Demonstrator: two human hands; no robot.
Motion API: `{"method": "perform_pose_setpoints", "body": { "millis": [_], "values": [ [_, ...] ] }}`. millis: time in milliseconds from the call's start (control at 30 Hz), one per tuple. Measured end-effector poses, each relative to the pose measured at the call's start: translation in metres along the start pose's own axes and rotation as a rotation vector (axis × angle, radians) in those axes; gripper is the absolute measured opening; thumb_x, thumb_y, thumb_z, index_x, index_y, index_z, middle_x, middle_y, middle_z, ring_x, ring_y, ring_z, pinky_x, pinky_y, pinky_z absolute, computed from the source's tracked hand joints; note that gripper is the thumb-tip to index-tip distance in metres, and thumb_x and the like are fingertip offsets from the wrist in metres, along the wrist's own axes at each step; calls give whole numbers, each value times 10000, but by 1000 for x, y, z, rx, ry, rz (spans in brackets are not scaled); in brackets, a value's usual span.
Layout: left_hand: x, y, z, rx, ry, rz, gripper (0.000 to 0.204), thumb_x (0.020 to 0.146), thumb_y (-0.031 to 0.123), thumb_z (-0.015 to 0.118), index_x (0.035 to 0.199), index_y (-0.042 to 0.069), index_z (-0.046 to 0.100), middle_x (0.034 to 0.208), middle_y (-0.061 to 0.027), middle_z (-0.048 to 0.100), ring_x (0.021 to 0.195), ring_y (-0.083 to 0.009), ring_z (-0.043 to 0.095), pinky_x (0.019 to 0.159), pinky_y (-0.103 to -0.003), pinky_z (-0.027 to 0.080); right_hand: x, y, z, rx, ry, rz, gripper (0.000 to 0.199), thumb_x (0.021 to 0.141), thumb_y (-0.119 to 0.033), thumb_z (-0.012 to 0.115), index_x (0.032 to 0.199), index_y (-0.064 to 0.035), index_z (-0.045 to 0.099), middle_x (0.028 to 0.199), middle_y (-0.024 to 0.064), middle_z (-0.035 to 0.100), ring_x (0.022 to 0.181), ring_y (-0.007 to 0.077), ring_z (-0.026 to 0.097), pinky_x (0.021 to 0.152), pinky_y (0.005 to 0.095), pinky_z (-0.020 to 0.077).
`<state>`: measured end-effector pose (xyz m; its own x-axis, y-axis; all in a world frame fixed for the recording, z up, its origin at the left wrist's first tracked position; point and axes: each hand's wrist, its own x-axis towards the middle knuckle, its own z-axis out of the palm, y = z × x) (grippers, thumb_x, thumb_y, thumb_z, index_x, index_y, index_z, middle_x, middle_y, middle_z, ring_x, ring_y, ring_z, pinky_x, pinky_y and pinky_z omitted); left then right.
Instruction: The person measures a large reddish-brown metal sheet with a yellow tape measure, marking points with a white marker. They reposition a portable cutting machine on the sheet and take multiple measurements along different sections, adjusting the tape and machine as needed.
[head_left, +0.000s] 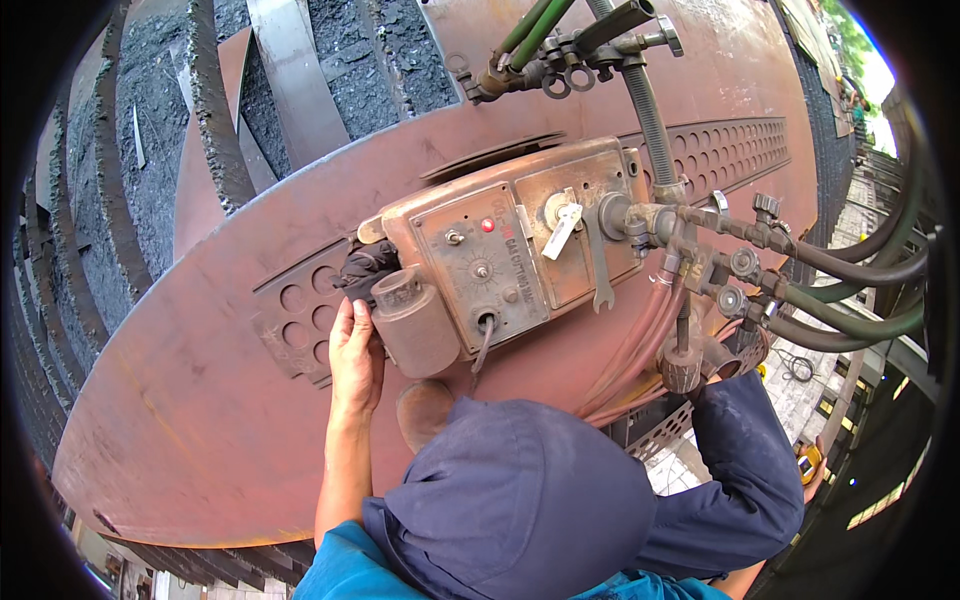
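A rusty brown portable gas cutting machine (500, 250) sits on a large rust-coloured steel plate (200, 400). Its top panel carries knobs, a red light and a switch. My left hand (355, 350) grips the machine's left end, thumb beside a grey cylinder (412, 320), fingers near a black part (365, 268). My right hand is hidden. A dark blue sleeve (745, 460) reaches up to the knurled torch body (684, 368) at the machine's right side. A dark blue clothed knee (520, 490) fills the lower middle, with a brown shoe toe (424, 410) on the plate.
Green and pink hoses (850, 300) run from valves (745, 265) off to the right. A spanner (598, 265) hangs on the machine. Rows of round holes (310, 315) are cut in the plate. Dark steel bars and strips (200, 130) lie beyond its far edge.
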<state>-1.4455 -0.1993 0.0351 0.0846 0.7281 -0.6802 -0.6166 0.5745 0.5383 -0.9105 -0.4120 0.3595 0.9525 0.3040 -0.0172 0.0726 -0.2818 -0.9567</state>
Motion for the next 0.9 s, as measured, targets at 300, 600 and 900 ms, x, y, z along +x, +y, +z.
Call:
{"method": "perform_pose_setpoints", "body": {
  "millis": [300,600,900],
  "values": [
    [-4,2,12,-12,63,36,422,1096,314,502,1372,-4,528,1329,-109,645,1218,-197,618,1069,-359,467,8,-11,19,77,60,0,558,1045,-372,517,1483,-32,460,1093,88,573,784,111,520,709,228,454],
    [-9,4,12,12,78,61,407,1091,321,517,1330,-8,531,1296,-120,651,1202,-209,625,1046,-358,486,10,-18,31,135,82,8,580,1043,-380,516,1502,-35,437,1095,90,570,765,113,521,687,223,458],
    [-4,5,-3,122,37,60,419,1088,329,523,1371,20,531,1318,-109,646,1220,-208,617,1037,-373,483,25,-39,23,-81,-431,-3,659,1040,-411,510,1560,-43,341,1104,103,552,766,119,546,629,222,476]
  ]
}}
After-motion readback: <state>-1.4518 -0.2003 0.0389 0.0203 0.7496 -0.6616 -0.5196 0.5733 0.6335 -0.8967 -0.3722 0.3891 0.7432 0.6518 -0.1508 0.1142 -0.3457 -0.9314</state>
